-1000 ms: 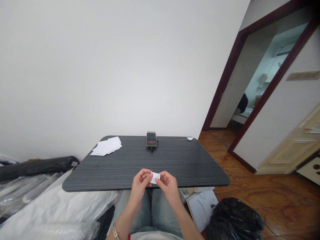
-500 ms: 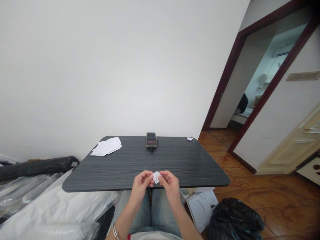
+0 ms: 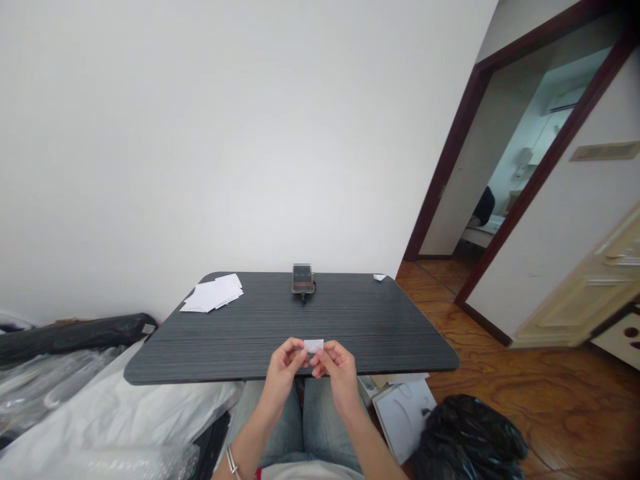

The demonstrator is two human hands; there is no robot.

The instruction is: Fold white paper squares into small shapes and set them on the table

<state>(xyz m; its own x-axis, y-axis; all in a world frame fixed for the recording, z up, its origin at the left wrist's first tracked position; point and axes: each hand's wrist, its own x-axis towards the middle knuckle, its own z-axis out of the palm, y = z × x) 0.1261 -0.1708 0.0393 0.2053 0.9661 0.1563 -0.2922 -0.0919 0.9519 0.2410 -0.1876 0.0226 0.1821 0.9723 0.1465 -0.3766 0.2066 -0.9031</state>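
A small folded piece of white paper [image 3: 314, 345] is held up over the near edge of the dark table [image 3: 350, 327]. My left hand [image 3: 286, 363] pinches its left end between thumb and fingers. At the other end, my right hand [image 3: 337, 367] grips it the same way. The paper shows as a narrow strip with a straight top edge; its lower part is partly behind my fingertips. Toward the back left lies a loose stack of white paper sheets [image 3: 213, 293]. Another small folded white paper [image 3: 379, 277] rests at the back right corner.
A phone-like device [image 3: 303, 279] on a stand sits at the table's back middle, before the white wall. Below right are a white box [image 3: 405, 417] and a black plastic bag [image 3: 467, 437]. Plastic-wrapped bundles [image 3: 60, 373] lie at left. A doorway [image 3: 480, 167] is at right.
The paper between my hands has gone from a diamond shape with a centre crease to a narrow, flat-topped strip. My fingers have shifted slightly; the other things have stayed put.
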